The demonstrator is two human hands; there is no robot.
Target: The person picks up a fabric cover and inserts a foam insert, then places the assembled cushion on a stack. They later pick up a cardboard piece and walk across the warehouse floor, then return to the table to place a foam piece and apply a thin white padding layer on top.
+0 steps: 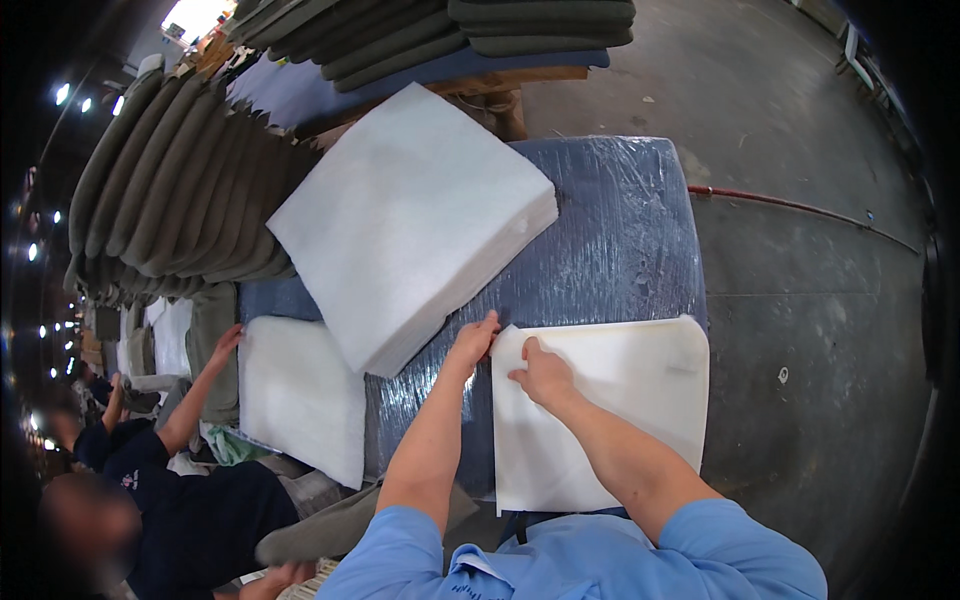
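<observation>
In front of me lies a white, flat cushion-shaped pad with rounded corners and what looks like a thin white layer on top. My left hand is at its far left corner, fingers curled against the edge and partly hidden. Just to the right, my right hand rests over the same corner, thumb and fingers bent together on the white layer. A small white corner piece sticks up between the two hands. Beyond them stands a thick stack of white batting sheets, turned at an angle.
The plastic-wrapped blue table carries these, plus another white sheet at left, touched by a co-worker's hand. Grey-green cushions are piled at far left, more cushions at the back. A reddish hose crosses the floor.
</observation>
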